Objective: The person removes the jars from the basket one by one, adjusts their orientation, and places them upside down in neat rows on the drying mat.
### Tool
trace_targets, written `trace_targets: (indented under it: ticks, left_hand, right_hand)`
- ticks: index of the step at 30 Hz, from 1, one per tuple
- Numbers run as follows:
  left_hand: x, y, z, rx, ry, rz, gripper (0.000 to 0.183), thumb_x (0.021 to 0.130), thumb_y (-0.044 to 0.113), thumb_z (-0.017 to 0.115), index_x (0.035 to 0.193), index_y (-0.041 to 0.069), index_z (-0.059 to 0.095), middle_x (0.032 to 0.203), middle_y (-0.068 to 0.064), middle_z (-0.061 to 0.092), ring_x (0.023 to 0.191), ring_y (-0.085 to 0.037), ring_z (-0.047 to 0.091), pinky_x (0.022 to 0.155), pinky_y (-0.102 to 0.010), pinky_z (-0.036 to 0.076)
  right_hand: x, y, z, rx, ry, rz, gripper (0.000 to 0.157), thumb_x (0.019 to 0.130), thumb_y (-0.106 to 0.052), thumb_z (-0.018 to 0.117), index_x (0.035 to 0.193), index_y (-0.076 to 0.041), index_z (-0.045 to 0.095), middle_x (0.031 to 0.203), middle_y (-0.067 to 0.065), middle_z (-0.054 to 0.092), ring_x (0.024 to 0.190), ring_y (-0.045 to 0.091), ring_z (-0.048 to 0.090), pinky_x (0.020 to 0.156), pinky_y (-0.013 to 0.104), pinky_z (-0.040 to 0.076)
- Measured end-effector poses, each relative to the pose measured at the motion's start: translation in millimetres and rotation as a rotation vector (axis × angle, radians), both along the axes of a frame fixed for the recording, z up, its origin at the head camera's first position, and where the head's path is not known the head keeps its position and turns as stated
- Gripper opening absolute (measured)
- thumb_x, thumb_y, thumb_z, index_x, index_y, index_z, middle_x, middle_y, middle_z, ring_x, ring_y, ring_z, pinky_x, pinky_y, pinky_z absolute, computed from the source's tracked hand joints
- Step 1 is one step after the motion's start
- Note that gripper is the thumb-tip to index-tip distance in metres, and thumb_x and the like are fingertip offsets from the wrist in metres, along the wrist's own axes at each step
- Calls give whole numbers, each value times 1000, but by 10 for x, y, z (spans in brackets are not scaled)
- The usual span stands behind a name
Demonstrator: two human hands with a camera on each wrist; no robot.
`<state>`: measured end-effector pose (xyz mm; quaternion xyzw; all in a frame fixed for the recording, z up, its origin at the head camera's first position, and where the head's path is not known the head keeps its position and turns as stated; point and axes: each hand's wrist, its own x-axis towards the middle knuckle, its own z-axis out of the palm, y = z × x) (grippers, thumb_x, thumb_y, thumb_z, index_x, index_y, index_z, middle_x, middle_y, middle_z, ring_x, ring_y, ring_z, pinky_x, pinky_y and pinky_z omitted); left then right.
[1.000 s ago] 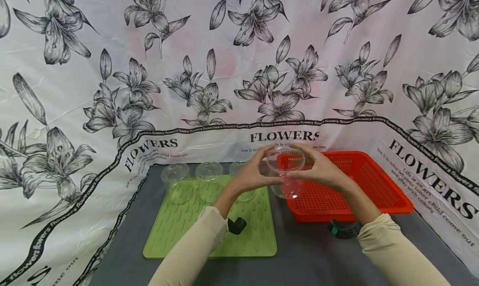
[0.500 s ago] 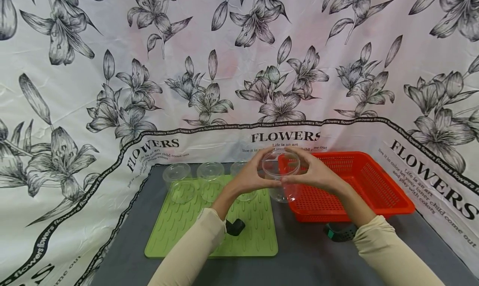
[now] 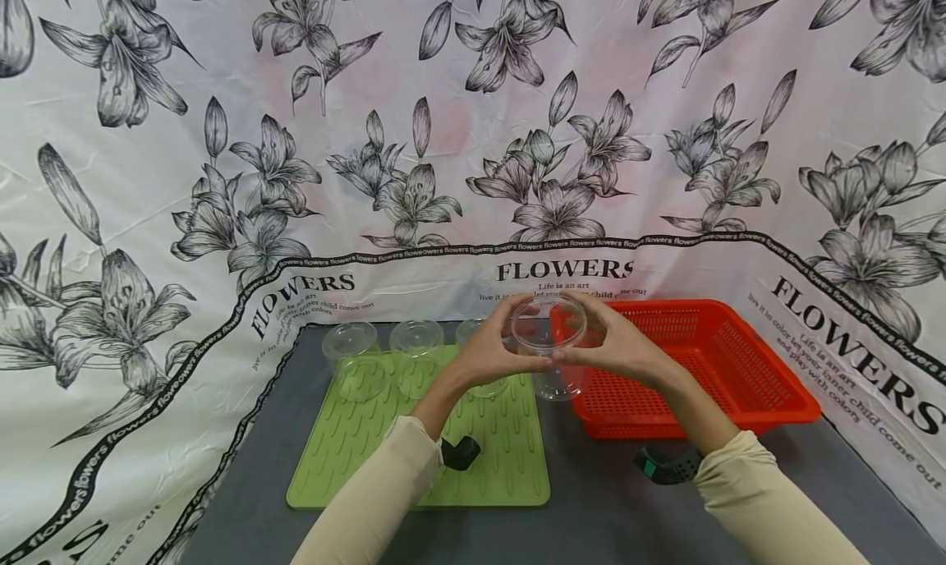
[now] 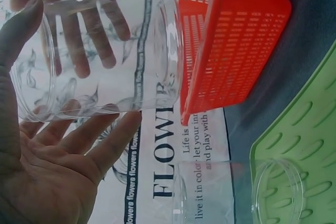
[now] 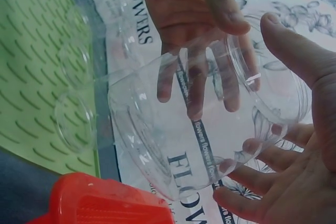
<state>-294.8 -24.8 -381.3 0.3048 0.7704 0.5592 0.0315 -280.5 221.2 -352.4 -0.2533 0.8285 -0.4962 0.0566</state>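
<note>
Between both hands a clear, round jar is held upright in the air, its rim up, between the green mat and the red basket. My left hand grips its left side, fingers spread behind and thumb in front near the rim. On the opposite side my right hand holds it the same way, the two thumbs almost meeting. Through the jar wall the right hand's fingers show in the left wrist view. Three similar clear jars stand in a row at the back of the green ridged mat.
A red perforated basket stands on the grey table, to the right of the mat. Flower-printed cloth hangs behind and along both sides. Black straps with small devices sit on both wrists.
The jar and both hands have shifted a little to the left, away from the basket and toward the mat's right edge. The grip looks the same; the three standing jars stay put.
</note>
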Motion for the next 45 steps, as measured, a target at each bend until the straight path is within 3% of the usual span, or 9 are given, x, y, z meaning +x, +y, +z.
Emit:
trace_targets:
  ticks: [6, 13, 18, 23, 31, 34, 38, 42, 45]
  left_hand:
    - [22, -56, -4, 24, -6, 29, 96, 82, 25, 87, 157, 35, 29, 157, 0, 44, 135, -29, 55, 98, -39, 57]
    - [69, -124, 25, 71, 10, 57, 99, 81, 32, 88, 158, 35, 26, 159, -2, 42, 140, -35, 51, 102, -54, 54]
    - [101, -141, 63, 107, 24, 90, 101, 79, 30, 89, 159, 32, 27, 156, 2, 45, 138, -26, 54, 103, -50, 54]
    - [138, -166, 86, 175, 29, 107, 101, 78, 35, 90, 157, 36, 27, 158, 1, 42, 139, -23, 53, 107, -49, 51]
    - [190, -172, 132, 305, 90, 102, 97, 82, 16, 86, 156, 32, 25, 162, -6, 36, 143, -29, 48, 111, -55, 47]
    - [205, -157, 147, 344, 111, 124, 97, 82, 14, 85, 155, 29, 25, 159, -1, 38, 143, -29, 49, 111, -61, 44]
    - [223, -130, 159, 419, 118, 118, 98, 80, 20, 88, 154, 25, 23, 159, 0, 37, 145, -32, 47, 113, -57, 44]
    - [224, -107, 158, 467, 142, 98, 101, 79, 34, 89, 153, 20, 21, 160, -5, 35, 145, -34, 46, 113, -46, 48]
    - [220, -98, 147, 497, 154, 80, 105, 78, 43, 89, 153, 18, 20, 160, -7, 35, 145, -37, 45, 113, -48, 47]
  right_hand:
    - [21, 17, -26, -11, -18, -31, 87, 93, -35, 74, 163, -27, 23, 167, 13, 29, 151, 46, 32, 108, 70, 41]
    - [27, 38, -74, -70, -53, -54, 77, 101, -38, 63, 164, -27, 20, 169, 12, 25, 151, 44, 32, 112, 70, 37]
    - [18, 42, -107, -141, -76, -43, 77, 103, -34, 59, 165, -20, 16, 169, 16, 22, 152, 45, 29, 114, 73, 31]
    - [16, 37, -149, -176, -114, -39, 77, 103, -33, 58, 165, -21, 13, 169, 18, 20, 153, 46, 27, 115, 74, 26]
    - [11, 17, -225, -203, -177, -21, 83, 102, -37, 59, 165, -18, 8, 168, 22, 21, 153, 47, 23, 118, 72, 23]
    - [2, -2, -254, -234, -188, 8, 82, 103, -34, 58, 165, -16, 7, 166, 24, 25, 151, 46, 29, 119, 69, 27]
    - [1, -39, -295, -263, -198, 56, 76, 105, -34, 55, 164, -14, 11, 162, 25, 30, 146, 47, 39, 118, 68, 31]
    - [7, -87, -341, -308, -204, 121, 71, 106, -38, 51, 163, -12, 17, 163, 24, 29, 147, 48, 36, 117, 67, 33]
    - [17, -125, -371, -350, -201, 183, 71, 107, -42, 48, 163, -8, 19, 164, 25, 25, 148, 52, 31, 116, 66, 34]
